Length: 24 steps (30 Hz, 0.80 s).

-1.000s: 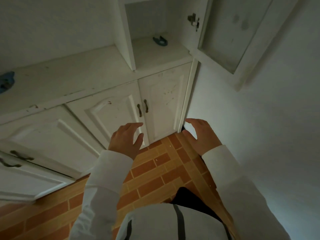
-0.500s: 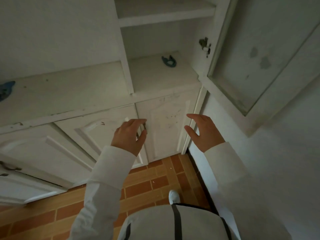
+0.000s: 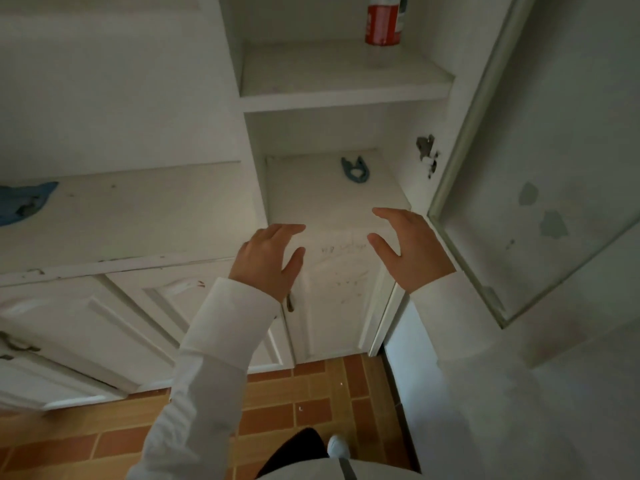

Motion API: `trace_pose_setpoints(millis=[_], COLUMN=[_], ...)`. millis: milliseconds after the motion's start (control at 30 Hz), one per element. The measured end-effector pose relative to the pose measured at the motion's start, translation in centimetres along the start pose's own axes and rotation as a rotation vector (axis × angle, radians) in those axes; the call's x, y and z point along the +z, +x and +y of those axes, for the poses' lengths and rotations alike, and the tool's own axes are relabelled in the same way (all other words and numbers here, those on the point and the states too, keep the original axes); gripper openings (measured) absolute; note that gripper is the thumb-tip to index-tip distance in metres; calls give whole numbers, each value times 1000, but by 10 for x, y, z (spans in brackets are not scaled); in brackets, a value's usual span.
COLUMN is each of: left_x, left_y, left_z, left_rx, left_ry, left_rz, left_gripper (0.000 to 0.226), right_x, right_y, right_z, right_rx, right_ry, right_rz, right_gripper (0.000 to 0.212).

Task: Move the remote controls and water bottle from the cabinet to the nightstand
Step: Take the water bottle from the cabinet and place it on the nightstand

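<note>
A clear water bottle with a red label stands on the upper shelf of the open white cabinet, cut off by the top edge of the view. My left hand and my right hand are raised side by side in front of the lower shelf's front edge, well below the bottle, fingers apart and holding nothing. No remote control is in view.
A small blue clip-like object lies at the back of the lower shelf. The cabinet door stands open at the right. A blue cloth lies on the counter at far left. Closed cupboard doors sit below.
The view has tilted upward, bringing the upper shelf and the bottle into sight. Both hands have risen from near the lower cupboard doors to the lower shelf's edge.
</note>
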State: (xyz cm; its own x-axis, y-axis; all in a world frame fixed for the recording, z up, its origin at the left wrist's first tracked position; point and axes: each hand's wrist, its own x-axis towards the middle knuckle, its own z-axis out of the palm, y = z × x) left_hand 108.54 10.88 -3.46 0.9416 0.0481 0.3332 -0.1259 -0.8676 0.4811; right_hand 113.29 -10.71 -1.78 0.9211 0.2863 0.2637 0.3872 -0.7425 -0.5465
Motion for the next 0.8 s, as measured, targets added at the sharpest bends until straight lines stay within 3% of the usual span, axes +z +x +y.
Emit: trace_pose_setpoints(millis=[633, 800], left_x=[-68, -76], left_y=[171, 222], left_z=[42, 55], left_rx=[308, 293], left_ry=[-28, 21], left_rz=[252, 250], left_gripper=[34, 35], right_x=[-99, -134], right_y=[136, 174], right_z=[-35, -45], right_rx=[-212, -242], right_ry=[-131, -191], right_rz=[335, 416], right_gripper=[43, 41])
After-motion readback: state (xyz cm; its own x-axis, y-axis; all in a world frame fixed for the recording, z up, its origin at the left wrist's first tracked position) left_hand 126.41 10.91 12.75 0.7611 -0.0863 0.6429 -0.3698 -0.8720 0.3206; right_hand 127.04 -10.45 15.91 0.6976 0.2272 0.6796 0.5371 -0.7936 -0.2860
